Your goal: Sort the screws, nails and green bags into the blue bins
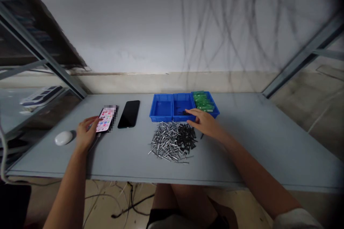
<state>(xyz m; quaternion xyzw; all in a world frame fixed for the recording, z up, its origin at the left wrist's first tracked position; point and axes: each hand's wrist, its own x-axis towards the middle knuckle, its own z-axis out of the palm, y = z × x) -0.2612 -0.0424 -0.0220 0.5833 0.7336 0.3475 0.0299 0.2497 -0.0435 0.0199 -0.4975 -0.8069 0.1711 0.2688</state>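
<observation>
Near edge first: grey table (255, 132), both forearms reaching over it. Left hand (86, 134) is at table left, fingers on the edge of a smartphone (106, 120) showing a lit icon screen; can't tell if it's gripped or only touched. Right hand (204, 123) is relaxed and open, fingers loosely extended, tips at the near rim of the middle blue bin (178, 117). Nothing visibly held.

Status: bulk of the parts is still out on the table. Loose heap of steel pins (162, 143) at centre, heap of small black plastic pieces (186, 137) touching its right side. Middle bin has only a few black pieces in it, right by the fingertips. Right blue bin (212, 103) holds a stack of green strips (203, 101), exact part unclear at this resolution. Left blue bin (160, 118) sits joined to the middle one.

Around: white wireless mouse (63, 137) just left of the left hand, black-screened second phone (129, 113) between the hands, further back. Nothing sits between the right hand and the heaps. Far edge meets a white wall (134, 32), with a metal shelf frame (34, 43) at far left.
</observation>
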